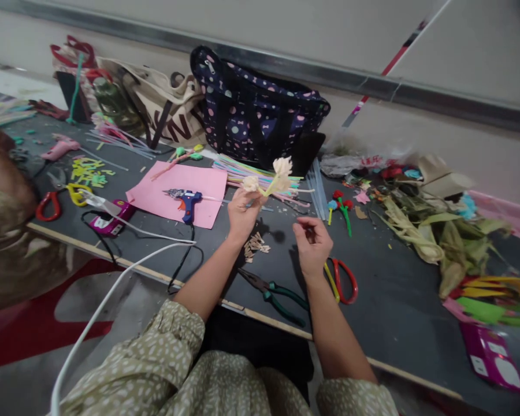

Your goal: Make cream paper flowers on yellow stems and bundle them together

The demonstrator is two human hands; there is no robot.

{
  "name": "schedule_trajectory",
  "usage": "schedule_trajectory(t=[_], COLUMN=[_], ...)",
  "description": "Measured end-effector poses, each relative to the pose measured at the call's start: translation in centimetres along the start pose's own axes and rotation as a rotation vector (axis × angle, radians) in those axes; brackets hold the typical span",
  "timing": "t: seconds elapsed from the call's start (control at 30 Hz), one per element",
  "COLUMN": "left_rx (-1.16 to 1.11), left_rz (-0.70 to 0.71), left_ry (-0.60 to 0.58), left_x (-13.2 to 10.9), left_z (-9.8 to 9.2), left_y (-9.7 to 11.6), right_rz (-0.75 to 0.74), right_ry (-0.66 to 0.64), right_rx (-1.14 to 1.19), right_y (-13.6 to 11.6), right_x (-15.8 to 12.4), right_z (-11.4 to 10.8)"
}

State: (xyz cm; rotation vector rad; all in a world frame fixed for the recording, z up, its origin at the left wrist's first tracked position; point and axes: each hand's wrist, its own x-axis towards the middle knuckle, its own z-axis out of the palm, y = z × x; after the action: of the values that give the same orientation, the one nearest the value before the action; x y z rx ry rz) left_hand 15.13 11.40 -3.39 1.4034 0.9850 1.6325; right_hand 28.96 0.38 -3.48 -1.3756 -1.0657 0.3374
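My left hand (243, 215) is closed around the stem of a cream-coloured craft flower (281, 176), raised over the table. The flower has ruffled, pale heads, one upright and another just above my fingers. To the right, my right hand (314, 245) hovers with loosely curled fingers, thumb apart from them, and nothing visible in it. Below and between the hands lies a small pile of tan strips (255, 247). Green-handled pliers (273, 292) rest near the table edge. Red-and-yellow-handled scissors (344, 281) lie beside my right wrist, partly hidden by it.
A blue glue gun (188, 205) rests on pink paper (212, 216), its cord running forward. A white cable (125, 268) crosses the left foreground. Dried husks (453, 248) lie at right. A dotted bag (260, 110) stands behind. Another person's arm (4, 170) is at far left.
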Motion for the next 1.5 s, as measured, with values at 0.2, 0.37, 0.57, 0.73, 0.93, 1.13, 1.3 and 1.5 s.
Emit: schedule_trajectory(t=[0.2,0.37,0.57,0.73,0.93,1.13,1.3,1.5], left_rx=[-0.161,-0.378,-0.417,-0.443,-0.446,-0.449,-0.455,-0.533], left_rz=[-0.153,-0.387,-0.497,-0.559,-0.549,-0.525,-0.531,-0.627], left_ry=[0.060,-0.014,-0.148,-0.216,-0.252,-0.309,-0.439,-0.537], left_x=[0.4,-0.7,-2.5,-3.6,-4.4,-4.2,-3.3,-2.7], left_z=[0.0,0.8,1.7,2.2,2.6,2.6,2.0,1.9], left_y=[-0.5,0.3,1.2,1.7,2.0,2.0,2.0,0.9], right_rz=[-0.005,-0.037,-0.073,-0.051,-0.056,-0.025,0.064,0.146], right_ry=[-0.010,-0.055,-0.102,-0.126,-0.105,-0.133,-0.182,-0.219], right_rx=[-0.025,-0.058,-0.115,-0.118,-0.119,-0.082,0.053,0.159], right_y=[0.3,0.2,-0.2,0.1,0.8,0.7,0.6,1.3], right_x=[-0.1,-0.3,-0.3,-0.2,-0.1,0.0,0.4,0.6], right_z=[0.2,0.5,0.7,0.7,0.6,0.4,0.0,-0.2])
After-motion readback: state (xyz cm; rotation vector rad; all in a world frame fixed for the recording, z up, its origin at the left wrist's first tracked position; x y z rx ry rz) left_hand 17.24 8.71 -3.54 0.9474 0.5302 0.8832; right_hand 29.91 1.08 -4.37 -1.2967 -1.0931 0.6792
